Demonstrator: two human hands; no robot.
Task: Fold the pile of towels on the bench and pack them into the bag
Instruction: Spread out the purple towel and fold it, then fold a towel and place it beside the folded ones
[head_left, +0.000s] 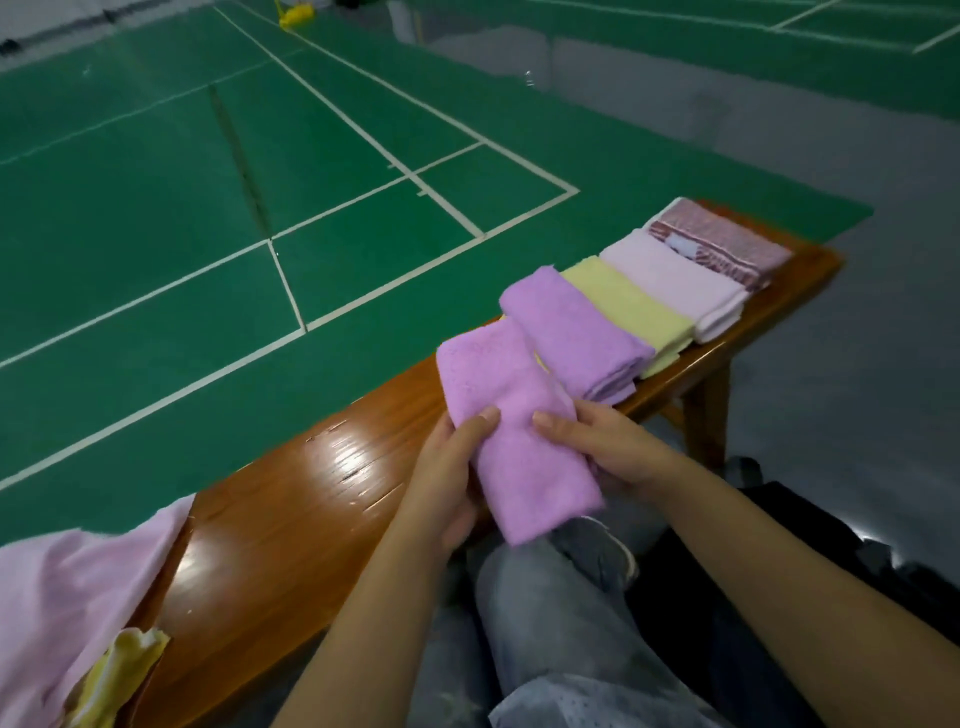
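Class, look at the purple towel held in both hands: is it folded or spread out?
Folded. The purple towel forms a narrow, thick strip, gripped by the left hand and right hand.

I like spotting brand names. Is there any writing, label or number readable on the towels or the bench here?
None can be read.
The small white tag on the folded maroon patterned towel: too blurred to tell whether it carries text.
The glossy brown wooden bench shows no writing.

Indoor badminton hall: green court (156, 208) w/ white lines (363, 137).
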